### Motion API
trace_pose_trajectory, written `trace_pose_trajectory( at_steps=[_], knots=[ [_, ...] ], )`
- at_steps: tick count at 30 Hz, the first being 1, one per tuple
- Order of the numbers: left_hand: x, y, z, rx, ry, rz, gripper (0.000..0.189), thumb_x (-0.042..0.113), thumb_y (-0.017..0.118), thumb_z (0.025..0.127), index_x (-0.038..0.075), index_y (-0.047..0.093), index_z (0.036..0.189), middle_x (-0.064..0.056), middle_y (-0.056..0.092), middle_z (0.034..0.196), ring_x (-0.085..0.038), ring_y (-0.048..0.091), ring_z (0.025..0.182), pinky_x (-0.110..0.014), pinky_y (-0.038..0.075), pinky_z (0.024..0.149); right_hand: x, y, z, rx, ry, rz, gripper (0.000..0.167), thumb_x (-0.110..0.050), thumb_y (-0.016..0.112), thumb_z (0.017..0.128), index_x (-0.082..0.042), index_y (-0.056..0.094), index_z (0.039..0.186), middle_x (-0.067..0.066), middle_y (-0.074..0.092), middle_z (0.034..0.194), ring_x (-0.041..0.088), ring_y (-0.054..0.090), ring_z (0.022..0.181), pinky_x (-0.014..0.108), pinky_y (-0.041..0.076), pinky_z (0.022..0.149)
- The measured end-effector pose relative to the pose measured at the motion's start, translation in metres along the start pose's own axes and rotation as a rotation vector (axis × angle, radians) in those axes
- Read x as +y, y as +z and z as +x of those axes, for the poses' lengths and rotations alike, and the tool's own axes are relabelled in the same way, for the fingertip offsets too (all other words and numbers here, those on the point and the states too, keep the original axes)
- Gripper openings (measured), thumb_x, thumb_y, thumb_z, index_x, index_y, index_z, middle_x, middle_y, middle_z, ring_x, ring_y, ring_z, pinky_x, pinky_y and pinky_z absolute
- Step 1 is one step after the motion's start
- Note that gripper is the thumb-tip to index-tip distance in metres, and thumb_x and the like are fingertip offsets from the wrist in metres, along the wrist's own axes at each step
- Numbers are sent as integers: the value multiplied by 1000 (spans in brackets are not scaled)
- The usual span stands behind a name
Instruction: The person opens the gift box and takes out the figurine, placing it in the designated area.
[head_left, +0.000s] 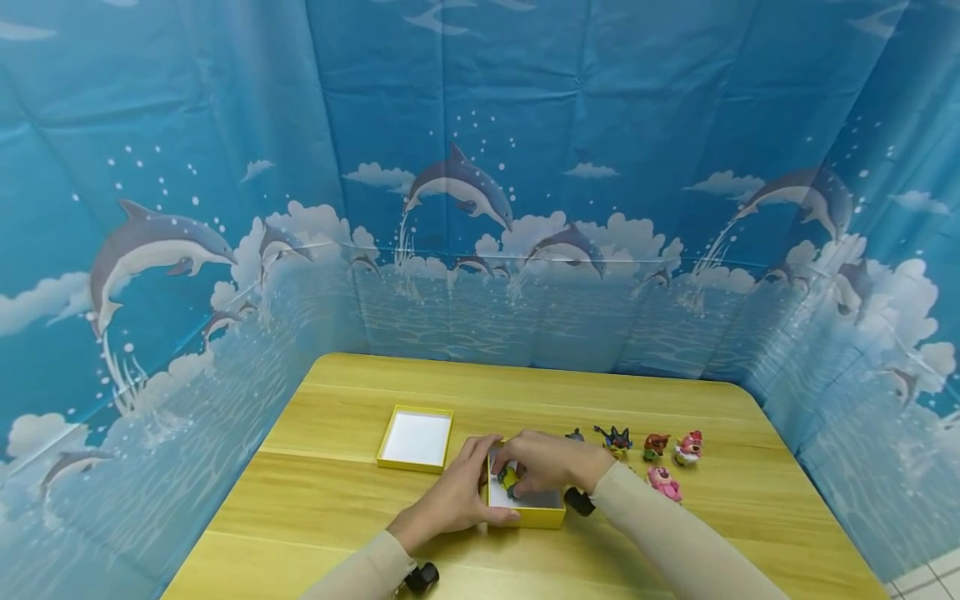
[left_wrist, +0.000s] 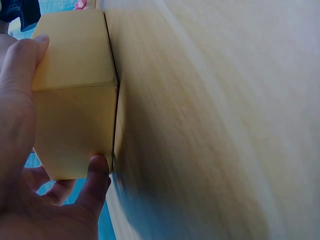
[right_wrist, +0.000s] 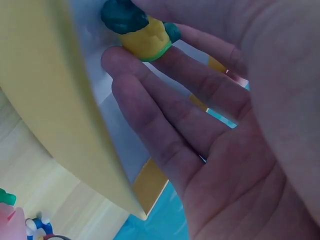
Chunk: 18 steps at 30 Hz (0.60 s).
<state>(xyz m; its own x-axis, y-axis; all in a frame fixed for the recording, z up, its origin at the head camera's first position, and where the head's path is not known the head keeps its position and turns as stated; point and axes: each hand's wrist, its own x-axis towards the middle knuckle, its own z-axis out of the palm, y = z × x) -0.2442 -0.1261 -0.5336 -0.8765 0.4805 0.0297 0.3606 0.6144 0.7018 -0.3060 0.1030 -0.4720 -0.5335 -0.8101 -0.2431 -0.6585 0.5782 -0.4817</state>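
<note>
My left hand (head_left: 456,497) grips a yellow box (head_left: 543,520) at its left side. In the left wrist view its thumb lies along one wall (left_wrist: 75,52) and its fingers press an adjoining wall. The box stands open side up on the table, its inside white. My right hand (head_left: 553,460) reaches into it and pinches a small figurine (right_wrist: 142,37) between thumb and fingers. The figurine is yellow with dark green parts and a light green edge; the thumb hides part of it. The right hand's other fingers extend beside it, inside the box.
A shallow yellow lid (head_left: 416,437) with a white inside lies left of the box. To the right stand several figurines: a black-eared one (head_left: 618,440), a brown one (head_left: 656,446), a pink one with white (head_left: 687,448) and a pink bear (head_left: 664,483). A dolphin-print curtain (head_left: 480,317) surrounds the table.
</note>
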Motion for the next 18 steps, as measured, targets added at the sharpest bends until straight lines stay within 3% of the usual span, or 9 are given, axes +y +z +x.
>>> trace_pose_trajectory(
  at_steps=[18],
  knots=[
    [-1,1,-1,7,12,2,123,66,95,93,14,30,184,-13,45,176,-14,59,123,-38,58,107,-2,0,-4,13,-30,-9,38,-6,89,104,-9,82,141,5,83,141,5,79,101,19,65,89]
  ],
)
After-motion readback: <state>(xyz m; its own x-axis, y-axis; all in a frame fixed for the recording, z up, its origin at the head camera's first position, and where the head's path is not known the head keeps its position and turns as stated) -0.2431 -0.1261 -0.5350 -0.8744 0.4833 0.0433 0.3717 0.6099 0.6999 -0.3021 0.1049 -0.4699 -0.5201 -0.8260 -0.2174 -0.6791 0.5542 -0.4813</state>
